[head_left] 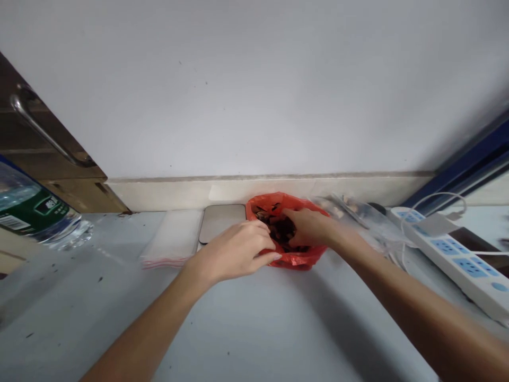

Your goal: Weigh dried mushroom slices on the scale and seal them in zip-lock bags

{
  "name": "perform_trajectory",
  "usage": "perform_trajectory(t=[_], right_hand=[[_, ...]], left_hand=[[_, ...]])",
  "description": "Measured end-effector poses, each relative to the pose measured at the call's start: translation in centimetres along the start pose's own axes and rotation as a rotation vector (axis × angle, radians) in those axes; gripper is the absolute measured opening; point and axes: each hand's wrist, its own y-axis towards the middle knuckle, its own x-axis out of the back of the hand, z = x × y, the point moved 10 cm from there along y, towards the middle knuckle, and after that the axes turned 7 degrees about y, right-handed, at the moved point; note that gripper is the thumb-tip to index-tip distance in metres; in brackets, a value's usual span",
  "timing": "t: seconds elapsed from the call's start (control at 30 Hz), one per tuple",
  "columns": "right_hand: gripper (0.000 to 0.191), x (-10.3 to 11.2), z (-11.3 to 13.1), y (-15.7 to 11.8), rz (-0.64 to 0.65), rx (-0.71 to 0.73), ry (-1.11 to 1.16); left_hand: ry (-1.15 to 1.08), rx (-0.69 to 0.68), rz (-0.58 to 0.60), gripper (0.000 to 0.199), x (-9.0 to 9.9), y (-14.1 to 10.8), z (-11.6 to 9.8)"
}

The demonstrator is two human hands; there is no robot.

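Observation:
A red plastic bag (pixel 308 260) stands with its mouth wide, holding dark brown, flat dried pieces (pixel 278 225). My left hand (pixel 242 246) is closed at the bag's near left rim, thumb below and fingers curled above the red plastic. Into the bag from the right reaches my right hand (pixel 312 227), its visible fingers spread over the dark pieces. Its other fingers are hidden. Left of the bag lies a flat scale with a metal top (pixel 222 217), partly behind my left hand. Beside that is a stack of clear zip bags (pixel 173 233) with red-edged openings.
Behind the bag runs a white wall (pixel 254 95). On the right are clear bags with small contents (pixel 352 209), a white power strip (pixel 457 257) and cables. At left a large water bottle (pixel 35 207) stands by a wooden cabinet with a metal handle (pixel 47 135).

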Motion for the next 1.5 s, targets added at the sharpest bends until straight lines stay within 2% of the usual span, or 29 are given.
perform_trajectory(t=[0.17,0.33,0.5,0.63,0.8,1.0,1.1,1.3,1.4,1.5], right_hand=[[0.026,-0.3,-0.4,0.3,0.052,-0.059,-0.006],[0.020,0.3,-0.8,0.2,0.056,-0.054,0.042],[0.009,2.7,-1.2,-0.9,0.034,-0.095,0.117],[0.013,4.6,-0.7,-1.9,0.025,-0.107,0.380],[0.023,3.6,4.3,-1.8,0.199,0.052,0.911],[0.013,1.7,9.3,1.4,0.195,0.127,1.082],[0.005,1.2,10.7,3.3,0.118,0.102,1.043],[0.013,0.8,12.7,4.4,-0.053,0.110,0.653],[0.008,0.6,13.0,4.4,-0.081,0.115,0.567],[0.005,0.4,12.5,4.3,-0.052,0.100,0.612]], left_hand=[[-0.016,0.012,-0.016,0.031,0.7,-0.2,0.5],[-0.041,0.071,-0.048,0.032,2.8,-1.2,1.9],[-0.030,0.229,-0.021,0.035,5.2,-3.2,4.4],[-0.003,0.442,0.031,0.036,6.2,-5.4,7.4],[-0.003,0.645,0.210,0.047,5.4,-8.4,10.8],[-0.017,0.816,0.361,0.054,4.6,-10.8,12.8],[-0.047,0.864,0.402,0.061,3.7,-11.2,13.4],[-0.122,0.792,0.389,0.064,1.7,-10.5,14.2],[-0.124,0.771,0.385,0.064,1.2,-10.4,14.6],[-0.108,0.779,0.391,0.063,1.1,-10.5,14.7]])
